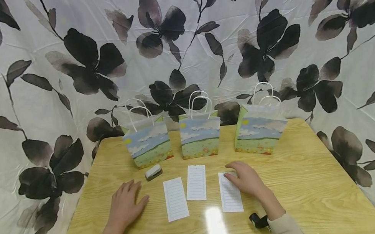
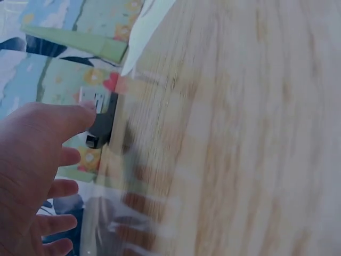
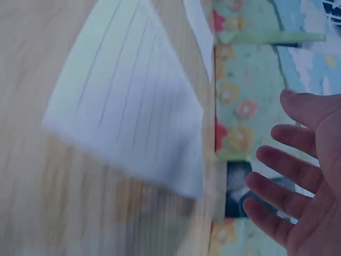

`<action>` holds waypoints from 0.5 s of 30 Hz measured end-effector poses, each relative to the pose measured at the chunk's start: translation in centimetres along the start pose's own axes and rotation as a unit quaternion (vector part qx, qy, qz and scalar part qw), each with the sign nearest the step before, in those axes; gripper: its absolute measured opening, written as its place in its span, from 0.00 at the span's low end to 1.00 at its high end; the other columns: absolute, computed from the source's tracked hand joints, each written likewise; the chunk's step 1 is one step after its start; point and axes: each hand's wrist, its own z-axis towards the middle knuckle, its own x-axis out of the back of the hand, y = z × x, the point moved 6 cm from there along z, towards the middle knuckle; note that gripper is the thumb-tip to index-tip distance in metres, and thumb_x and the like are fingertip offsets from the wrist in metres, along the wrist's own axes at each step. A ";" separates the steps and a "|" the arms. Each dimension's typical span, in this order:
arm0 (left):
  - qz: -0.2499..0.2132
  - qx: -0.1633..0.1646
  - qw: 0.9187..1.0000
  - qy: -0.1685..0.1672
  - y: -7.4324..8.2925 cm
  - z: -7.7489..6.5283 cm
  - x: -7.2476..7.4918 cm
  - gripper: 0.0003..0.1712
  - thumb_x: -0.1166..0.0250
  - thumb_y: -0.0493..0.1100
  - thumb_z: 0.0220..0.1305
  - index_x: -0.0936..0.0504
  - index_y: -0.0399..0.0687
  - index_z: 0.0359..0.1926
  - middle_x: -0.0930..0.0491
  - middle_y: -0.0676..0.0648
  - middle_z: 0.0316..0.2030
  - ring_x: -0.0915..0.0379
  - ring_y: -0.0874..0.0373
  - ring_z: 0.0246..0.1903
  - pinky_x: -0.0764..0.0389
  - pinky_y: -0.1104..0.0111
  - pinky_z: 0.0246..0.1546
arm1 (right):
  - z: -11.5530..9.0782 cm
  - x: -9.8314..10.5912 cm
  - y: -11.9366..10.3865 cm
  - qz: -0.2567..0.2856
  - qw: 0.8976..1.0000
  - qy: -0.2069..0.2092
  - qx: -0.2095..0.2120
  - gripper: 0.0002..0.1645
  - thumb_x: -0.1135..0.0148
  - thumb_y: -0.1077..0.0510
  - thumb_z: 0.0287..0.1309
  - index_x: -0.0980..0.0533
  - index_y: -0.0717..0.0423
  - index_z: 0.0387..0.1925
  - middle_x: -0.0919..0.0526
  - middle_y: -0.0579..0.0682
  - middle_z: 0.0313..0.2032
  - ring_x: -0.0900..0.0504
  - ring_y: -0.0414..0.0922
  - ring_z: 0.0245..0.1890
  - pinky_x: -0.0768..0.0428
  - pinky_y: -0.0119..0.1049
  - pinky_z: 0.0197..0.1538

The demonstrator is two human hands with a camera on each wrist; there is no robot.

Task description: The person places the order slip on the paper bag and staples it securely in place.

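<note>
In the head view my left hand (image 1: 125, 207) is low over the table's left side, its fingers spread and holding nothing. Just beyond its fingertips sits a small white and grey stapler (image 1: 153, 172), which the left wrist view shows partly behind the thumb (image 2: 74, 120). My right hand (image 1: 247, 179) is over the upper right corner of the right lined paper slip (image 1: 231, 197), fingers apart; whether it touches the slip I cannot tell. Two more lined slips, a middle one (image 1: 196, 182) and a left one (image 1: 176, 199), lie between the hands.
Three paper gift bags with white handles stand along the back: left (image 1: 149, 144), middle (image 1: 200, 136) and right (image 1: 260, 133). Behind the wooden table (image 1: 306, 180) hangs a flowered cloth (image 1: 207, 45). Light glares off the table's front middle.
</note>
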 end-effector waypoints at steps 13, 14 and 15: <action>-0.015 -0.022 1.000 0.004 1.4 0.2 0.0 0.26 0.32 0.52 0.61 0.20 0.42 0.55 0.26 0.36 0.57 0.36 0.35 0.59 0.37 0.37 0.53 | 4.3 -4.6 -4.6 0.049 0.997 -0.042 0.045 0.20 0.37 0.50 0.64 0.20 0.57 0.53 0.19 0.51 0.51 0.23 0.52 0.53 0.25 0.49 0.53; -0.015 -0.023 1.000 0.003 1.5 0.2 0.0 0.25 0.32 0.52 0.61 0.19 0.43 0.55 0.26 0.36 0.56 0.35 0.35 0.59 0.36 0.38 0.52 | 4.5 -4.9 -4.9 0.048 0.997 -0.047 0.049 0.20 0.37 0.50 0.64 0.20 0.57 0.53 0.19 0.51 0.51 0.22 0.51 0.52 0.24 0.47 0.52; -0.015 -0.024 1.000 0.003 1.6 0.3 0.0 0.25 0.32 0.52 0.62 0.19 0.43 0.55 0.25 0.37 0.56 0.34 0.36 0.58 0.36 0.38 0.52 | 4.7 -5.1 -5.3 0.047 0.996 -0.050 0.053 0.20 0.37 0.50 0.64 0.20 0.57 0.52 0.19 0.50 0.50 0.21 0.50 0.51 0.23 0.46 0.50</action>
